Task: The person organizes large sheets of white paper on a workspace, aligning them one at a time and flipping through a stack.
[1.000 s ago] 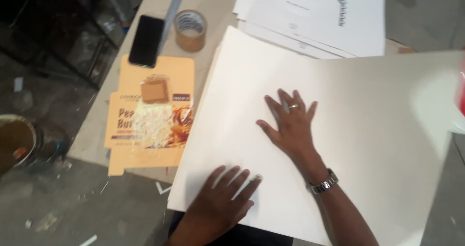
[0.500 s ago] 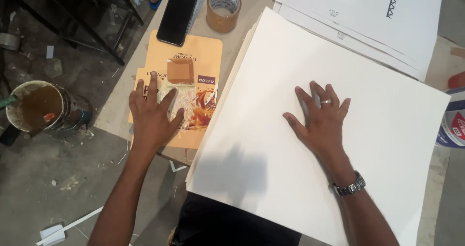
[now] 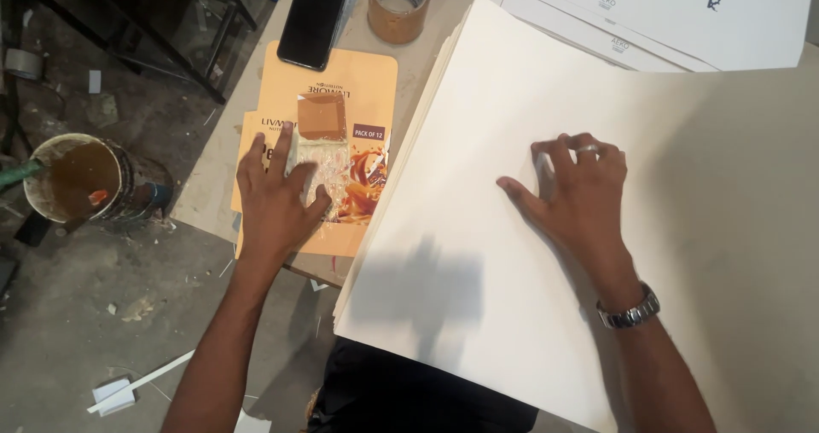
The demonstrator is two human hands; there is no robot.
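My left hand (image 3: 277,198) lies on a flattened orange carton (image 3: 341,83) at the table's left edge, fingers resting on a small clear packet (image 3: 328,156) on top of it. A stack of large white sheets (image 3: 478,245) covers the table's middle. My right hand (image 3: 580,190) presses on the top sheet with fingers bent; it wears a ring, and a metal watch (image 3: 630,312) sits on the wrist. Neither hand grips anything that I can see.
A black phone (image 3: 314,17) and a roll of brown tape (image 3: 399,5) lie at the far left of the table. Printed white sheets (image 3: 682,15) are stacked at the back right. A dirty bucket (image 3: 77,177) stands on the littered floor at left.
My left hand moved off the white sheet onto the orange carton and now rests on the packet. My right hand's fingers have curled slightly on the sheet.
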